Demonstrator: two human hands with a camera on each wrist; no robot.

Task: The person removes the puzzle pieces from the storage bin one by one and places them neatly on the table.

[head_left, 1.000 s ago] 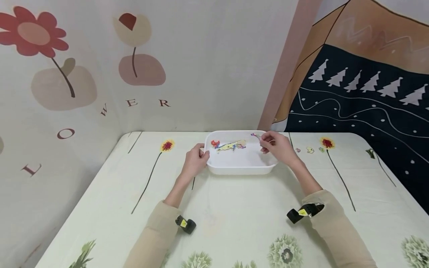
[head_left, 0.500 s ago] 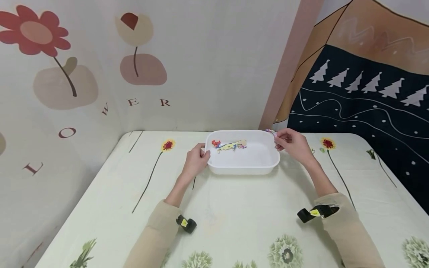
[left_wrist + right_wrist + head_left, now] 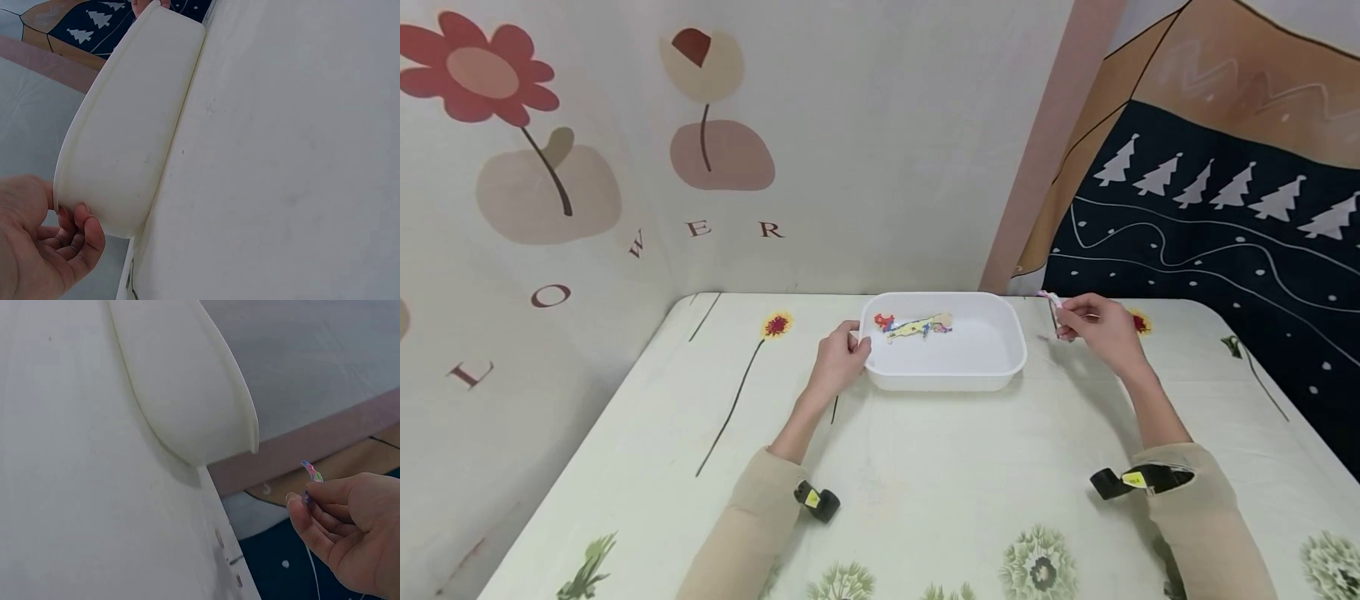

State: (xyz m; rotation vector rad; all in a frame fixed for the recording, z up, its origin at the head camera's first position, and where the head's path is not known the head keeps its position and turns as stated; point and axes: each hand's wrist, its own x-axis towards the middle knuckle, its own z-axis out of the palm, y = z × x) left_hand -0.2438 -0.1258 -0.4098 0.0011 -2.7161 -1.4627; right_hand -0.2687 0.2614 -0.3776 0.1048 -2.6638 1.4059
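A white plastic tub (image 3: 946, 382) stands on the table. My left hand (image 3: 837, 360) grips its left rim; in the left wrist view the thumb is over the rim and the fingers (image 3: 94, 240) curl below it. Inside the tub lie a small red piece (image 3: 883, 321) and a longer yellow patterned piece (image 3: 917, 328) with blue and purple bits at its right end. Right of the tub, my right hand (image 3: 1101, 329) pinches a thin, small multicoloured piece (image 3: 314, 472) between thumb and fingertips, above the table. Its lower part is hidden by the fingers.
Small pinkish pieces (image 3: 219, 537) lie near the table's far edge in the right wrist view. The tablecloth (image 3: 925, 467) has printed flowers. A pale curtain (image 3: 865, 150) and a dark tree-printed cloth (image 3: 1210, 225) rise behind the table.
My right hand has moved right, from over the tub to beside it, carrying the small multicoloured piece. The left hand and the tub have stayed in place.
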